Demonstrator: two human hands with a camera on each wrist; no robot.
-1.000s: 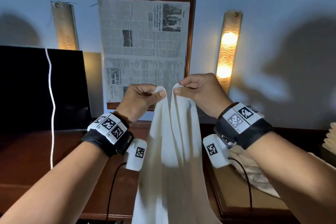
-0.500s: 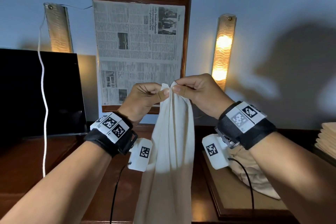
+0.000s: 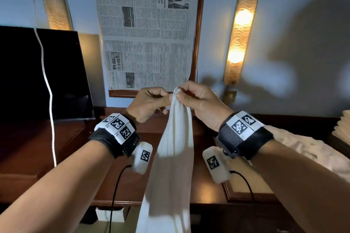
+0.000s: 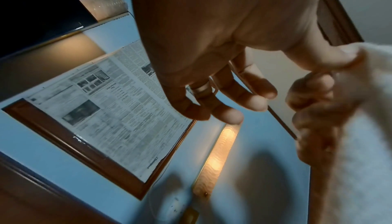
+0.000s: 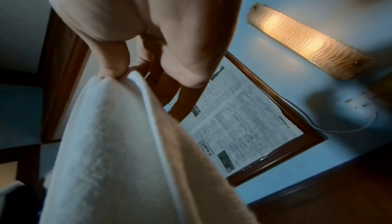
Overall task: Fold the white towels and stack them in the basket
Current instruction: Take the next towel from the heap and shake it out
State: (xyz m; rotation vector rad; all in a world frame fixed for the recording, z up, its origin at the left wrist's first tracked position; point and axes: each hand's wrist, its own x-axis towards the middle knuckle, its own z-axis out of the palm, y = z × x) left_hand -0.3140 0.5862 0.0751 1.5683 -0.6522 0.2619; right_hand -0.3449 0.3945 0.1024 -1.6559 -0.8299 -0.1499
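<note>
**Towel corners meet at the top**

We hold the white towel [image 3: 173, 157] in the air above the counter [image 3: 47, 147], its long axis hanging straight down from our hands. Left hand [image 3: 146, 103] and right hand [image 3: 203, 103] pinch its top corners, pressed together, equally near. More towels [image 3: 303, 149] lie heaped at the right; no basket is in view.

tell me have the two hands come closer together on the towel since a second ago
Yes. The left hand and right hand now pinch the towel corners together at one point below the framed newspaper; earlier a gap separated them.
</note>
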